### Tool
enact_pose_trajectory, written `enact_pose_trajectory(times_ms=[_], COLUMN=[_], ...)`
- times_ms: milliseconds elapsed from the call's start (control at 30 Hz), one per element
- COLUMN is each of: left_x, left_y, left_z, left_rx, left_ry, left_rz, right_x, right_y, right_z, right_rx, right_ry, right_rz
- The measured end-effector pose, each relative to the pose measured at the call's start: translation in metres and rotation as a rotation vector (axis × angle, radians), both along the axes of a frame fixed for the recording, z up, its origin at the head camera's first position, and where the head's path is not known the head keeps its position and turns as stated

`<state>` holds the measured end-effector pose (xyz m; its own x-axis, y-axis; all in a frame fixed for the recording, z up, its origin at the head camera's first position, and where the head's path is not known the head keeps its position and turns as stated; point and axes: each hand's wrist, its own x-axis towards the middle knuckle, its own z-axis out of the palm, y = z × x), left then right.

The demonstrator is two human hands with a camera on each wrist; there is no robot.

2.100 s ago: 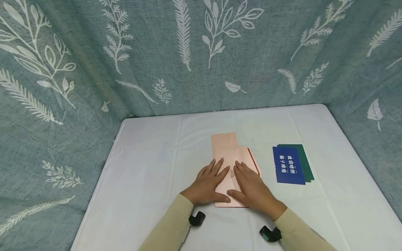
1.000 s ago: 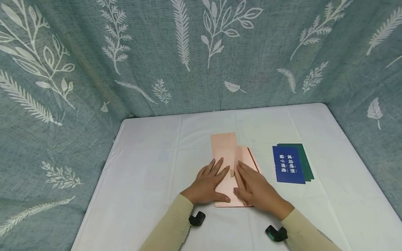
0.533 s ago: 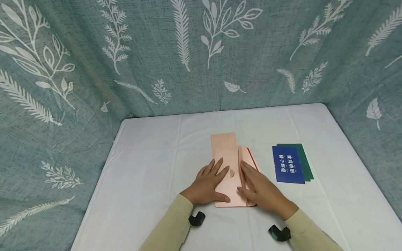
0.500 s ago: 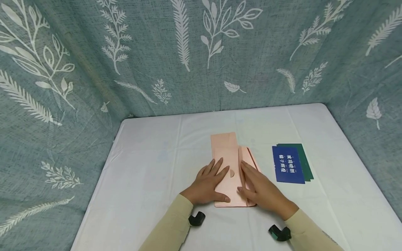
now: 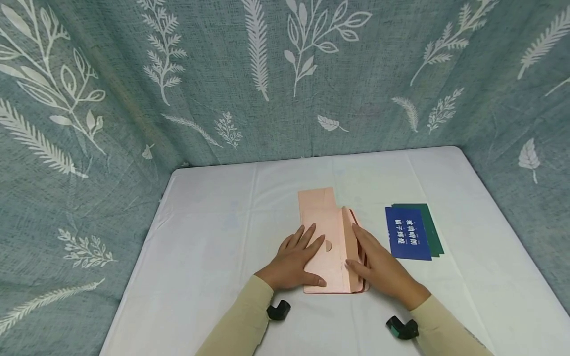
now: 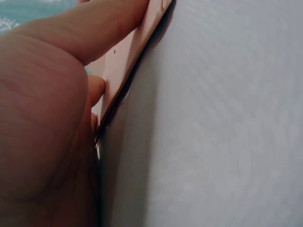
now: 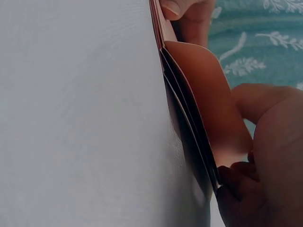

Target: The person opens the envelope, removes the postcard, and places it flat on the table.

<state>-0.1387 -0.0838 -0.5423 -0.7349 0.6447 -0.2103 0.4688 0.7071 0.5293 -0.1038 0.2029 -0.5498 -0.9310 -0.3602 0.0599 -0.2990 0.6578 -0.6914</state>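
Note:
Pink paper envelopes (image 5: 318, 210) lie stacked on the white table, one strip sticking out at the far end. My left hand (image 5: 294, 259) presses flat on the top one, fingers spread, beside a small half-round notch. On the right side, the long flap (image 5: 350, 242) of the top envelope is folded up off the stack. My right hand (image 5: 385, 269) pinches this flap by its edge, thumb on the near face. In the right wrist view the raised flap (image 7: 203, 90) curves up to the thumb, with darker layers under it; the fingertips are partly hidden.
To the right lie a blue card (image 5: 408, 235) with white characters and a green card (image 5: 431, 232) partly under it. The white tablecloth (image 5: 213, 222) covers the table, and a teal leaf-patterned curtain (image 5: 276, 123) stands behind and at both sides.
My right hand has moved to the right, lifting and folding the envelope's flap outward with it. The left hand has stayed pressed in place. The cards have not moved.

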Motion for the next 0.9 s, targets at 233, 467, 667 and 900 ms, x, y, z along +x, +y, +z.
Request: enact_pose_trajectory(times_ms=[233,467,667,900], left_x=[0.0004,0.0012,0.0014,0.0016], left_y=[-0.0003,-0.0007,-0.0004,0.0007], left_z=[0.0007,0.0031,0.0038,0.0027], left_rx=[-0.001,0.005,0.002,0.001], left_ry=[0.012,0.009,0.004,0.007], left_rz=[0.002,-0.001,0.004,0.009], right_x=[-0.0007,0.0,0.0,-0.0012], right_y=[0.0031,0.0061,0.0075,0.0081], right_z=[-0.0008,-0.0005,-0.0016,-0.0029], right_rx=[0.02,0.097,0.154,0.175], right_ry=[0.017,0.055,0.112,0.11], right_rz=[-0.015,-0.028,-0.011,0.009])
